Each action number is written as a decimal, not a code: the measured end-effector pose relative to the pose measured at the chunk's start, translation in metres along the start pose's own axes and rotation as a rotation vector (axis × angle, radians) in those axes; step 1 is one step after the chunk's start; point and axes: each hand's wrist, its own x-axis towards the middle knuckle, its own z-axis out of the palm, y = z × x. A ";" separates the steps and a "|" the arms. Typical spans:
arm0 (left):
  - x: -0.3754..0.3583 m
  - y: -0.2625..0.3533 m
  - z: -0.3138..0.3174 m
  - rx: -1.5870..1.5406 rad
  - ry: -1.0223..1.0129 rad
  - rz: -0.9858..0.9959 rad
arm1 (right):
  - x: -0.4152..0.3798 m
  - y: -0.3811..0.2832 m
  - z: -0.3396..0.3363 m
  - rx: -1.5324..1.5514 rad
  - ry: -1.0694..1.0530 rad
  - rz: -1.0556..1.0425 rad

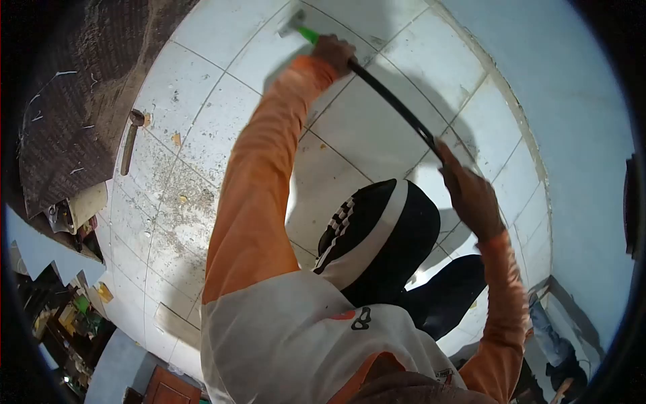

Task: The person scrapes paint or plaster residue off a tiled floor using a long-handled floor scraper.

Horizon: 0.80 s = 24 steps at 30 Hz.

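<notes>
Both my hands grip one long-handled tool with a black pole [393, 102], a green section [308, 35] and a pale grey head [290, 24] blurred by motion. The kind of tool is hard to make out. My left hand [333, 55], arm stretched forward, is wrapped round the shaft between the green section and the black pole. Further back, my right hand [470, 195] is closed round the pole's rear end. The head is low over the white floor tiles [356, 124]; contact with them cannot be made out.
A hammer [131, 141] lies on the tiles at left, near scattered grit [185, 192] and small chips. Brown ribbed sheeting [84, 101] covers the upper left. A pale blue wall [572, 108] rises on the right. Clutter [67, 323] shows at lower left, and bundled cloth [555, 337] at lower right.
</notes>
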 end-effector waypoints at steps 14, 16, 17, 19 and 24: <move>-0.004 -0.184 -0.030 -0.018 0.060 -0.120 | 0.136 -0.071 0.021 0.064 0.003 -0.076; -0.004 -0.162 -0.013 0.080 -0.053 -0.080 | 0.118 -0.075 0.008 -0.008 -0.036 -0.064; -0.004 -0.150 -0.011 0.183 -0.166 -0.055 | 0.102 -0.069 0.004 -0.010 -0.037 -0.081; -0.024 -0.082 -0.042 0.086 -0.163 -0.179 | 0.070 -0.046 0.004 -0.025 -0.122 -0.030; -0.052 -0.062 -0.004 -0.076 0.150 -0.149 | 0.063 -0.018 0.031 0.126 -0.364 0.129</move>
